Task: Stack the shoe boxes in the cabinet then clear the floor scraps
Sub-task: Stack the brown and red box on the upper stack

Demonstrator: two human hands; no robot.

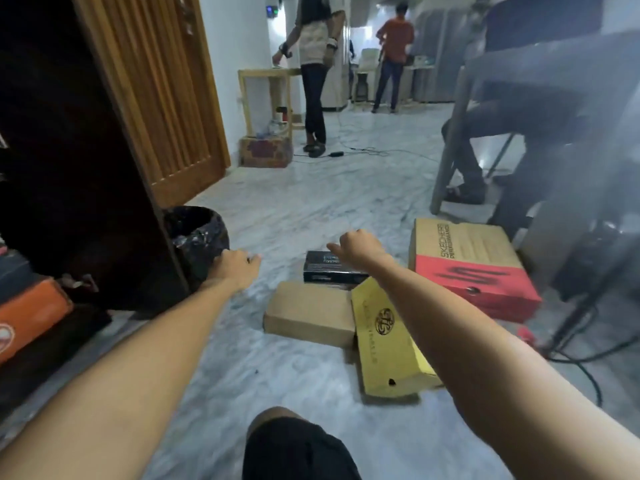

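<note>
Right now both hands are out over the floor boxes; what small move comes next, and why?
Probably lower the right hand onto the black box beneath it and grip. Both hands look empty, and four boxes lie on the floor.

Both bare arms stretched forward, low. Left hand (235, 268) palm down, fingers (254, 259) loosely curled, holding nothing. Right hand (358, 249) further forward, fingers curled in to a loose fist, nothing visibly gripped. One bent knee (277, 420) at bottom centre.
</note>
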